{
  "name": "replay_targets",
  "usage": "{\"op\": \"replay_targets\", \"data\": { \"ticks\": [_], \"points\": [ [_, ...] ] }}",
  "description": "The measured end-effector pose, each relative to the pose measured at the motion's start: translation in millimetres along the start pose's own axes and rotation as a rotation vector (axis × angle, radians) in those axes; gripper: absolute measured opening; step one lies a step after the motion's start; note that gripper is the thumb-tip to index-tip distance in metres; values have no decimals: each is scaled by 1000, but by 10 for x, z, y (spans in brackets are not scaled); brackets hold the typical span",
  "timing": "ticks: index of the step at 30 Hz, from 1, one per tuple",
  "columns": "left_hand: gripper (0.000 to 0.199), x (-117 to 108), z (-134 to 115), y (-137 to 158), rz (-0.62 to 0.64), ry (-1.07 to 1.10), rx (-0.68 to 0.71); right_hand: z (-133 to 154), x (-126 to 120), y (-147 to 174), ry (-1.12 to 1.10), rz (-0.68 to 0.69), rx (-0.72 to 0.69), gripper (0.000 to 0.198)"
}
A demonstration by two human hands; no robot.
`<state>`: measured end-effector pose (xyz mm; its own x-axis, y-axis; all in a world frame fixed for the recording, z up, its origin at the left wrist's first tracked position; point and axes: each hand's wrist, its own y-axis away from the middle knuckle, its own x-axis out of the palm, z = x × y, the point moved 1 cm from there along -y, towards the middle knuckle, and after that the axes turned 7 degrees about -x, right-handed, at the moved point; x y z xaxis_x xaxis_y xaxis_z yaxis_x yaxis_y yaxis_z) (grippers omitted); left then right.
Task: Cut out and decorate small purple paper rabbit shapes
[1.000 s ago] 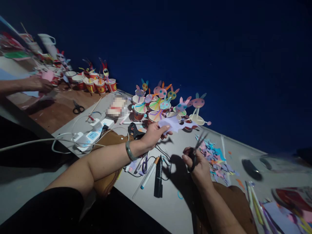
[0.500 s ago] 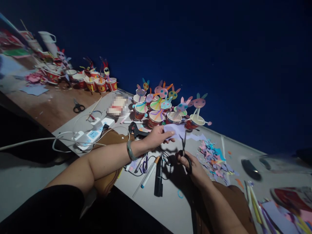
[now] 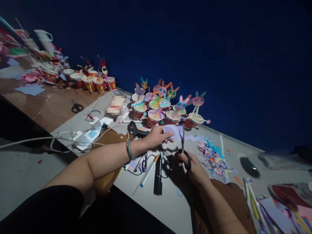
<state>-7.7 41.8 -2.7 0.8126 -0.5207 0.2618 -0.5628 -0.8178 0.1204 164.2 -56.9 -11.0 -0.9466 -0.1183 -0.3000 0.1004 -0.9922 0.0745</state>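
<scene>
Between the thumb and fingers of my left hand [image 3: 158, 136] is a sheet of lilac paper [image 3: 172, 131], held up above the table. My right hand [image 3: 191, 164] grips a pair of black-handled scissors [image 3: 183, 144], fingers closed round the loops. The blades point away from me and meet the right edge of the paper, slightly apart. Below the hands lie a black marker [image 3: 158, 177] and a white marker [image 3: 148, 172] with a blue end. A black glue gun [image 3: 136, 130] rests left of my left hand.
Several paper cups [image 3: 154, 117] with paper rabbit faces stand behind my hands. Colourful paper scraps [image 3: 214, 156] cover the table to the right. At left are a power strip [image 3: 94, 131] with cables and another pair of scissors [image 3: 77, 106]; more red cups [image 3: 98, 84] stand farther back.
The scissors have turned slightly more upright, and their blades have come closer together at the paper's edge. My left hand keeps its hold on the paper. The view has shifted slightly.
</scene>
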Motion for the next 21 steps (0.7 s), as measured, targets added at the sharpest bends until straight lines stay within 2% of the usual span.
{"op": "replay_targets", "data": {
  "ticks": [8, 15, 21],
  "points": [
    [37, -9, 8, -10, -23, -16, -6, -16, 9, 17, -27, -59, 116, 57],
    [35, 17, -17, 34, 17, -45, -42, -13, 10, -6, 3, -68, 41, 59],
    [34, 10, -23, 44, 7, -56, -32, 0, 16, 4, -45, -107, 109, 57]
  ]
}}
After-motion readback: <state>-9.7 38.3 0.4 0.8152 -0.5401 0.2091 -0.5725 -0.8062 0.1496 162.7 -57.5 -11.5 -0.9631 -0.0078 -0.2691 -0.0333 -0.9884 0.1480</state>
